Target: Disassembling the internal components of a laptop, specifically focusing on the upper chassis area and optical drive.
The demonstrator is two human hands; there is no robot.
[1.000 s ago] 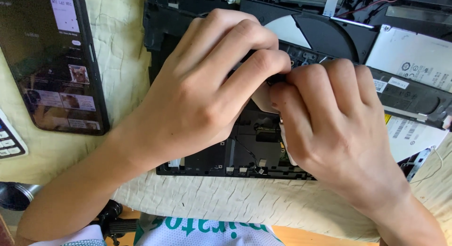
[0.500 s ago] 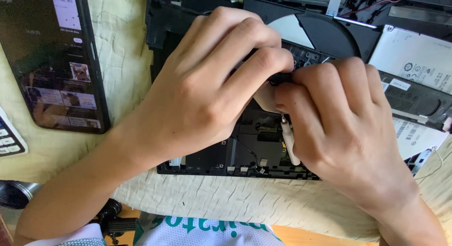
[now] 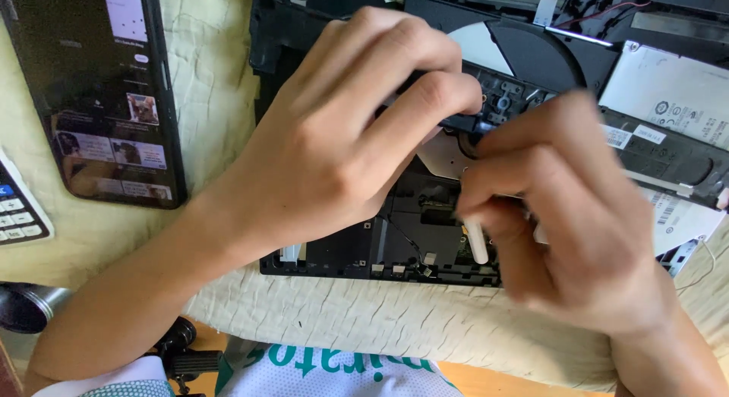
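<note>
Head view: my left hand [image 3: 342,139] curls down, fingertips pressing the black plastic fan housing [image 3: 531,59] of the opened laptop [image 3: 364,245]; my right hand [image 3: 562,237], blurred, pinches a slim white tool [image 3: 477,241] just beside it. I judge steady bracing, light torque best. Matte plastic, creased cloth [image 3: 364,313] beneath.

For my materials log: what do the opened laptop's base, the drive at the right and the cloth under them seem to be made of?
The laptop base looks like matte black moulded plastic, with ribs and clips along its front edge. The drive at the right seems bare silvery metal, flat and dull, with paper labels. The cloth looks like cream quilted fabric, puckered along its stitch lines. The left hand rests on the base.
</note>
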